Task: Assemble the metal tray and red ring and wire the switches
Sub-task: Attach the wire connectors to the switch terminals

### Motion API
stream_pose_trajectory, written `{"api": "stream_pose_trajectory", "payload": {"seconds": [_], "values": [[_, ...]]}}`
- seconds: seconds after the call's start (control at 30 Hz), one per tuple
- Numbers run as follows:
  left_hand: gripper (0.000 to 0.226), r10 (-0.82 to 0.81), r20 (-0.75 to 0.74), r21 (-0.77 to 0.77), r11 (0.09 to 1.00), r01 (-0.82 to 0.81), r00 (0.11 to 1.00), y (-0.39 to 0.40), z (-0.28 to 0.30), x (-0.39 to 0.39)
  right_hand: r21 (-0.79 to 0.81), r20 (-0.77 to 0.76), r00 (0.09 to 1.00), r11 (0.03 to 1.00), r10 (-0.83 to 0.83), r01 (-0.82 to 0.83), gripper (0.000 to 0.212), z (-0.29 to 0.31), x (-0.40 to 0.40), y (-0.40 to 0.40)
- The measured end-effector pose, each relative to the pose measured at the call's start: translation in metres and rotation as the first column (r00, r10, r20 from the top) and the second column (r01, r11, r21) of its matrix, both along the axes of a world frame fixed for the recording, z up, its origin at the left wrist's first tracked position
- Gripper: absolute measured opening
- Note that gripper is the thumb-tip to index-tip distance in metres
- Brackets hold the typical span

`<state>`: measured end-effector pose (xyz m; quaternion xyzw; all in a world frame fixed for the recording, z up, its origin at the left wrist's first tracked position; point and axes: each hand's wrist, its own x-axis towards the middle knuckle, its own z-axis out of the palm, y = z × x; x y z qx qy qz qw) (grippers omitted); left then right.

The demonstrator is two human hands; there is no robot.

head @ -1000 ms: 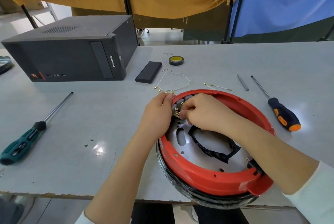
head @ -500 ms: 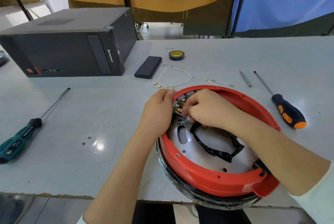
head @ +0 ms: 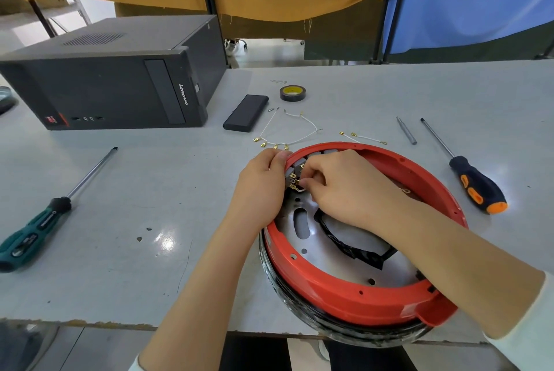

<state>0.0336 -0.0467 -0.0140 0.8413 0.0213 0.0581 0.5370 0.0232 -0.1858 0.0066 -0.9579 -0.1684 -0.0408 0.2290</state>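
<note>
The red ring (head: 338,295) sits around the round metal tray (head: 326,265) at the table's front edge, on a black base. Grey switches (head: 295,167) with brass terminals line the ring's inner far-left wall. My left hand (head: 260,187) grips the ring's outer rim beside them, fingertips curled over the edge. Reaching in from the right, my right hand (head: 341,187) pinches a small connector at the switch terminals; the wire itself is hidden by my fingers. White wires with brass terminals (head: 284,136) lie on the table just beyond the ring, a shorter wire (head: 364,138) to their right.
A black computer case (head: 120,83) stands at the back left, with a black slab (head: 245,113) and a tape roll (head: 293,92) near it. A green screwdriver (head: 42,217) lies left. An orange-black screwdriver (head: 476,184) and a metal bit (head: 406,130) lie right.
Both hands have stayed at the switches, with the right fingers shifting slightly on the terminals. The camera has moved a little closer.
</note>
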Motion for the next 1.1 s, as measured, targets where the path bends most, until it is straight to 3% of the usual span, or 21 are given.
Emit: {"api": "stream_pose_trajectory", "payload": {"seconds": [0.27, 0.53, 1.1], "values": [[0.030, -0.003, -0.006, -0.002, 1.000, 0.003, 1.000, -0.0002, -0.0002, 0.0005, 0.054, -0.019, 0.999, 0.998, 0.042, -0.041, 0.007, -0.0001, 0.0021, -0.0008], [0.030, -0.001, 0.000, -0.008, 1.000, 0.001, 1.000, -0.0006, -0.0016, 0.0017, -0.001, 0.027, 0.996, 0.997, 0.083, -0.083, 0.009, 0.0017, -0.0009, -0.0004], [0.028, -0.010, 0.000, -0.023, 1.000, 0.010, 1.000, -0.0004, -0.0007, 0.0003, 0.124, 0.052, 0.998, 0.991, 0.038, -0.044, 0.011, -0.0001, -0.0001, -0.0035]]}}
